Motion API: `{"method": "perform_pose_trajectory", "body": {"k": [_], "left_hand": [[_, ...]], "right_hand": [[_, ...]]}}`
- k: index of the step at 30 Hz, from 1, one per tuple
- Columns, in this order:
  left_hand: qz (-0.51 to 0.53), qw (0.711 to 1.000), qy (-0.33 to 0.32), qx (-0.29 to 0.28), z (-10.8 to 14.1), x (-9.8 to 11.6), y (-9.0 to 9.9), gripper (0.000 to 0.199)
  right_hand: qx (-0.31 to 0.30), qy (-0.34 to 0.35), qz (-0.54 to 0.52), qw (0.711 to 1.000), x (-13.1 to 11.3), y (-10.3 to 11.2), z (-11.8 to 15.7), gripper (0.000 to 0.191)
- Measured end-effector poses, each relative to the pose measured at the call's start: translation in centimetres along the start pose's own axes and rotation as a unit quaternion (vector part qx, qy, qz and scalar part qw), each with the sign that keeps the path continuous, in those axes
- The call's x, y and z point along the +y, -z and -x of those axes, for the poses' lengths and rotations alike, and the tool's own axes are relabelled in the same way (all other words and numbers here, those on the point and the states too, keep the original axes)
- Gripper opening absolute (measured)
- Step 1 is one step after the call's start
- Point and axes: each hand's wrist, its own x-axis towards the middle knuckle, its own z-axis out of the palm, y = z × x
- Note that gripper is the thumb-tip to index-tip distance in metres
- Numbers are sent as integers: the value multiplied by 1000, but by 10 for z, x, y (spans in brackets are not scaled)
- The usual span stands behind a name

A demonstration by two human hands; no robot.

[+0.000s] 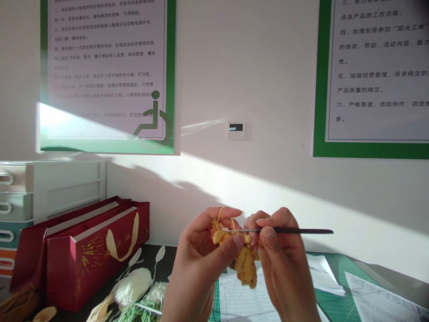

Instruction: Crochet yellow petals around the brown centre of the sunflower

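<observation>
In the middle of the head view, my left hand (211, 250) pinches a small yellow crocheted piece (247, 266) between thumb and fingers. A strand of yellow yarn loops over the raised left index finger. My right hand (281, 250) grips a crochet hook (301, 230) by its dark handle, which points out to the right. The hook's thin metal end reaches left into the top edge of the crocheted piece. The lower part of the piece hangs between my hands in ruffled, petal-like folds. My fingers hide the hook's very tip.
Red gift bags (77, 259) stand at the left beside a drawer unit (70, 183). Near them lie a white yarn ball (133, 286) and green yarn (139, 313). Printed sheets (378, 295) rest on a green cutting mat (335, 304). Behind is a wall with posters (177, 76).
</observation>
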Motion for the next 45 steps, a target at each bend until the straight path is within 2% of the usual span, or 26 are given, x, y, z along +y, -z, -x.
{"method": "perform_pose_trajectory", "body": {"k": [3,7,14,19,23,28,33,36,40,45], "left_hand": [[10,998,28,-59,0,2,4,27],[27,990,45,-130,-2,3,8,33],[44,979,94,-178,-4,4,13,37],[41,971,81,-219,-7,3,14,30],[47,971,86,-220,-8,-1,16,22],[38,970,92,-221,-11,-8,18,13],[48,968,91,-230,-13,-9,18,10],[47,969,85,-228,-11,-7,15,10],[29,982,60,-177,-7,-2,7,14],[28,989,38,-138,-6,-2,1,10]], "right_hand": [[2,22,-8,1000,1,-3,0,11],[-25,-1,-33,999,0,-1,0,11],[3,-21,-39,999,-6,0,1,18],[25,-29,-32,999,-10,-2,5,18],[3,12,-17,1000,-14,-3,6,19],[51,-46,-23,997,-19,-8,9,25],[72,-49,-37,996,-22,-12,9,26],[83,-97,-45,991,-21,-10,7,28],[104,-192,-30,975,-16,-4,2,32],[135,-242,-61,959,-10,0,-1,35]]}}
